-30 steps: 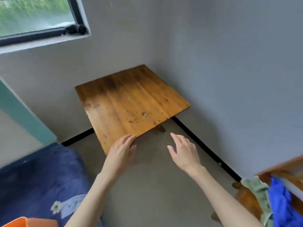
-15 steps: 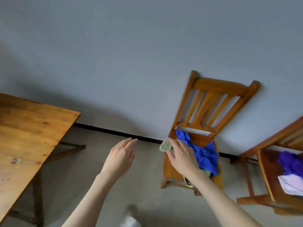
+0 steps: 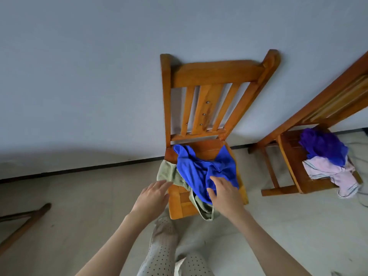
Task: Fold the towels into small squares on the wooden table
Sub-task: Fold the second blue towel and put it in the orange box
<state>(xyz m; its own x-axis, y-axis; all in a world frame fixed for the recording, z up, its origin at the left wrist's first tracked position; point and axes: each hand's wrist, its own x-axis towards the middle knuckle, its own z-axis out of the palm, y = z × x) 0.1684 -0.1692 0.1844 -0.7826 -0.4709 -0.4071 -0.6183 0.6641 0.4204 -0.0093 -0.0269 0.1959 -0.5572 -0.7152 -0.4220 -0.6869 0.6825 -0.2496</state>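
While the right hand's fingers [image 3: 214, 181] are spreading loosely over the crumpled blue towel [image 3: 201, 170], touching its front fold without yet curling round it, the right hand [image 3: 224, 193] is settling onto the heap on the near wooden chair [image 3: 215, 80]. The left hand [image 3: 153, 196] is reaching in beside it with straight, relaxed fingers, holding nothing, its tips just beside the olive-green towel [image 3: 167, 173] that is hanging off the seat's left edge under the blue one. The step in hand looks like fetching: no towel is on the table yet, and no folding has begun. The next move likely calls for pinching the blue towel free of the green one beneath, so that only one cloth is lifting, then carrying it left to the table, of which only a leg [image 3: 23, 226] is showing. A second chair [image 3: 294, 156] at right is holding a purple cloth [image 3: 322, 146] and a pale pink cloth [image 3: 334, 174].

Compared with half a second ago, the view is swinging further right: the tabletop is gone from sight, the chair is looming larger, and both hands are arriving at the towels.
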